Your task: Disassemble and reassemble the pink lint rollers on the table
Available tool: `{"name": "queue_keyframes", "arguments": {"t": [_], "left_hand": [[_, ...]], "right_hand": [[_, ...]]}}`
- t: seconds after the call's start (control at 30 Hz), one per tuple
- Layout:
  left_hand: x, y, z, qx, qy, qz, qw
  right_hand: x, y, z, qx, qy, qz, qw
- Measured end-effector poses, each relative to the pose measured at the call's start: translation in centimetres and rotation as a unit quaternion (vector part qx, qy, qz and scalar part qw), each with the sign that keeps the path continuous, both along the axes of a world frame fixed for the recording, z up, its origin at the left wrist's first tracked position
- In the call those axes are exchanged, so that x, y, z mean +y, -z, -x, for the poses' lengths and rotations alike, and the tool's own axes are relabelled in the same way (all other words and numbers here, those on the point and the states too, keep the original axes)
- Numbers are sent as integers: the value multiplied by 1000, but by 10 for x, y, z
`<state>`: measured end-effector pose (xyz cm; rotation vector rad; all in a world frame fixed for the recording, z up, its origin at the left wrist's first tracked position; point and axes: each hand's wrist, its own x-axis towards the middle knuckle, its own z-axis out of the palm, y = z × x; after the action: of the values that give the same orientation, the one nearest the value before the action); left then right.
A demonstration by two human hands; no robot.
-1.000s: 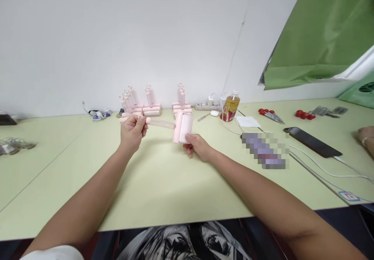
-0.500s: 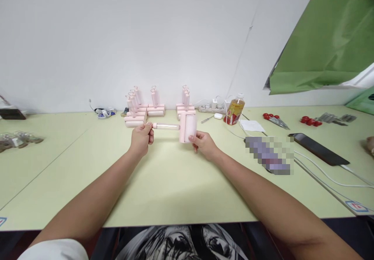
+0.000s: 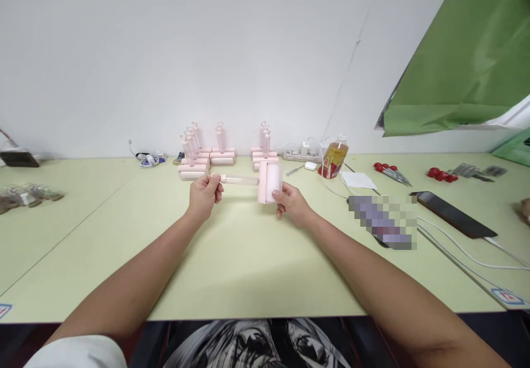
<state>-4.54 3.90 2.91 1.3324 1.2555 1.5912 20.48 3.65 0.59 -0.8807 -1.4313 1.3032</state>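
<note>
A pink lint roller (image 3: pixel 272 183) is held level above the table, its wide white roll and pink cover at the right. Its clear handle (image 3: pixel 242 180) extends leftward from the head. My left hand (image 3: pixel 204 196) pinches the pink end of the handle between thumb and fingers. My right hand (image 3: pixel 293 205) grips the lower right side of the head, thumb on top and fingers partly hidden beneath. Behind my hands, several similar pink lint rollers (image 3: pixel 194 170) stand in groups with their handles upright.
At the back right are a power strip (image 3: pixel 292 155), a tilted drink bottle (image 3: pixel 333 159) and white paper (image 3: pixel 358 180). Red-handled tools (image 3: pixel 391 172), a black phone (image 3: pixel 453 213) and white cables lie farther right. Coiled cable (image 3: pixel 149 160) is at the back left.
Both hands and the held lint roller have shifted slightly right. The grip stays the same, and the whole view has moved a little.
</note>
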Motion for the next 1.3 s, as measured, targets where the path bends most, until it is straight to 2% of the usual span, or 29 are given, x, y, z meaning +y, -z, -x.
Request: {"name": "queue_keyframes", "arguments": {"t": [0.07,0.1,0.17,0.2,0.27,0.37,0.47,0.73,0.83,0.9,1.0,1.07,1.17,1.3], "left_hand": [[1,1,2,102,-58,-23,993],[0,0,3,176,-89,-59,979],[-5,-2,1,339,-110,-155,921],[-9,-3,-1,413,-95,-198,884],[-17,-6,-8,516,-39,-232,823],[-26,-5,-18,590,43,-198,781],[-25,0,-21,615,83,-150,769],[-10,11,-15,645,78,-92,754],[-8,11,-14,645,58,-82,757],[-7,10,-12,650,37,-67,756],[-4,8,-7,658,7,-44,751],[-3,8,-3,658,-9,-34,752],[-2,8,0,654,-20,-32,755],[-3,8,-1,648,-15,-36,761]], "right_hand": [[0,0,0,-17,13,7,1000],[0,0,1,-29,22,14,999],[0,1,3,-57,39,32,997],[-1,1,5,-69,41,39,996],[-4,1,8,-83,26,47,995],[-9,0,12,-85,-6,47,995],[-11,-1,13,-101,-1,59,993],[-13,-2,14,-161,-20,84,983],[-11,-5,12,-185,10,87,979],[-7,-9,6,-220,53,83,971],[4,-16,-12,-316,138,19,938],[12,-17,-26,-404,178,-52,896],[20,-16,-42,-493,171,-77,850],[24,-10,-48,-511,133,-112,842]]}}
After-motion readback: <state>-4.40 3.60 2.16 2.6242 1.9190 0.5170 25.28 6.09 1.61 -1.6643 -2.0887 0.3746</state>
